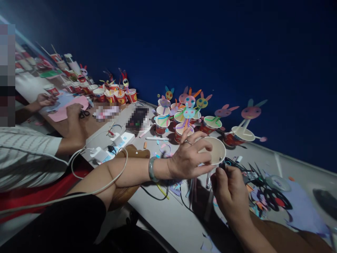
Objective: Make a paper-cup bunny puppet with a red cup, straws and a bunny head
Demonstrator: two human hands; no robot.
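Note:
My left hand (191, 154), with a ring and a bangle on its wrist, is closed round a paper cup (217, 149). The cup is tipped, so its pale inside faces me. Close by, my right hand (230, 186) is closed in a pinch on a small dark thing (222, 164) at the cup's near rim; its kind cannot be made out. Just behind the cup stands another red paper cup (181, 135) with a paper rabbit figure (189, 112) in it.
Several red cups with paper rabbits line the blue wall, one (239, 135) at the right. Scissors (276, 198) and a purple sheet (302, 207) lie at right. A power strip (117, 146) and a white cable (126, 165) are left. A co-worker's hand (75, 112) rests near pink paper (65, 110).

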